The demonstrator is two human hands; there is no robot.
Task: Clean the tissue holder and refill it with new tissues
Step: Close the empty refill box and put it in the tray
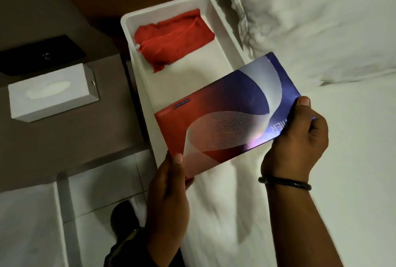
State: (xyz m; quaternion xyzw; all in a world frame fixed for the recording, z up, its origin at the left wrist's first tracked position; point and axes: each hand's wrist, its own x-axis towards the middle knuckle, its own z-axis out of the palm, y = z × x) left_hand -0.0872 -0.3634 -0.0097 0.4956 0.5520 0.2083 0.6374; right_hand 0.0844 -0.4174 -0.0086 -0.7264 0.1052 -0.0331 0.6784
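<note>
A red, blue and grey tissue box (227, 112) is held over the near end of a white tray (222, 30) on the bed. My left hand (169, 191) grips its near left corner, thumb on top. My right hand (300, 135) grips its right end, fingers curled round the edge. A red cloth (173, 37) lies crumpled in the far part of the tray. The white tissue holder (53, 93), with an oval slot on top, sits on the brown bedside table (75, 138) to the left.
A black device (42, 54) lies behind the holder on the bedside table. A white pillow (310, 15) fills the upper right, on the white bed sheet (353, 170). Pale floor tiles (102, 191) and a dark shoe (124, 215) show below.
</note>
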